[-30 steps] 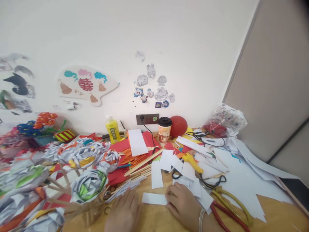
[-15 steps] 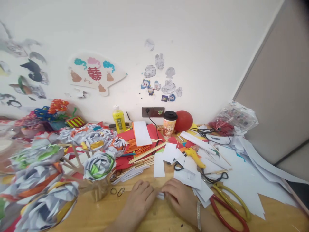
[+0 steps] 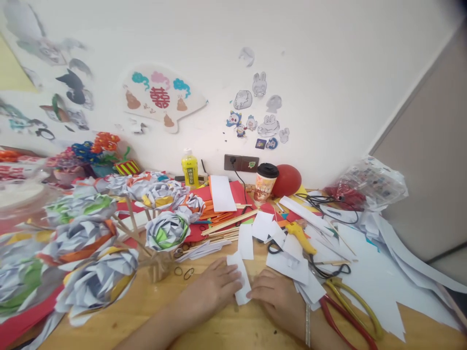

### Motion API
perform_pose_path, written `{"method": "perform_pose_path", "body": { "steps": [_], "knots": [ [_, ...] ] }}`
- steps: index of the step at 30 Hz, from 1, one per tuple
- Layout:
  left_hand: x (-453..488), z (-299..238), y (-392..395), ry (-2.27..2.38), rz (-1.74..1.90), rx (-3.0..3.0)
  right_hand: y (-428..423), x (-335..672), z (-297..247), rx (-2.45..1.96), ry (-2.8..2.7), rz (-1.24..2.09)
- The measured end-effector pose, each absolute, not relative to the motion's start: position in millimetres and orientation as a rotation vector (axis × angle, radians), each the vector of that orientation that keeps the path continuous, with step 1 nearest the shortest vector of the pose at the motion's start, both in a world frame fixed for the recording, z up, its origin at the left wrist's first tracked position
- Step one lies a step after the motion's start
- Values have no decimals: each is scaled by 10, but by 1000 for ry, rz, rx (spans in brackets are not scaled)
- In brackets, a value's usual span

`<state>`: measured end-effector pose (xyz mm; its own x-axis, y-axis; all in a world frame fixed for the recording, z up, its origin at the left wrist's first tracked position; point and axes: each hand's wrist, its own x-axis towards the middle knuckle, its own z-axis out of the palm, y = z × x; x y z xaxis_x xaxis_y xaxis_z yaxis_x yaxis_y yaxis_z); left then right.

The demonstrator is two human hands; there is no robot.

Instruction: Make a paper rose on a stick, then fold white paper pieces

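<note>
Both my hands rest on the wooden table (image 3: 153, 316) near its front edge. A small white paper strip (image 3: 240, 277) stands tilted between them. My left hand (image 3: 213, 289) has its fingers curled, thumb and fingertips pinching the strip's left edge. My right hand (image 3: 275, 296), with a bangle on the wrist, has bent fingers pressing the strip's lower right edge.
Paper flowers (image 3: 166, 231) on sticks crowd the left. Behind the hands lie white paper pieces (image 3: 288, 265), wooden sticks (image 3: 226, 223), red card, black scissors (image 3: 272, 248) and a yellow glue gun (image 3: 299, 237). A paper cup (image 3: 265, 182), yellow bottle (image 3: 190, 168), red-and-yellow pliers (image 3: 350, 311) and rubber bands (image 3: 184, 273) are nearby.
The strip lay flat between my hands a second ago; both hands closed in on it and now hold it turned up on edge. The view shifted left.
</note>
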<state>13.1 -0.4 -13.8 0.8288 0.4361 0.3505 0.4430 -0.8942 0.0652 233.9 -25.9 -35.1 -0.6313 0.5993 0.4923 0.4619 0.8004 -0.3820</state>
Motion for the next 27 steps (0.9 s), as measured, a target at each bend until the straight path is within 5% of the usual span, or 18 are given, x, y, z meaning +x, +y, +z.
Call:
{"method": "perform_pose_path", "body": {
  "steps": [11, 21, 27],
  "knots": [
    [104, -91, 12, -748, -544, -3195, -252, 2363, -339, -984, -2342, 353],
    [139, -243, 118, -760, -910, -3569, -154, 2356, -378, -983, -2277, 698],
    [125, -255, 118, -873, -766, -3555, -139, 2358, -345, -1026, -2279, 815]
  ]
}}
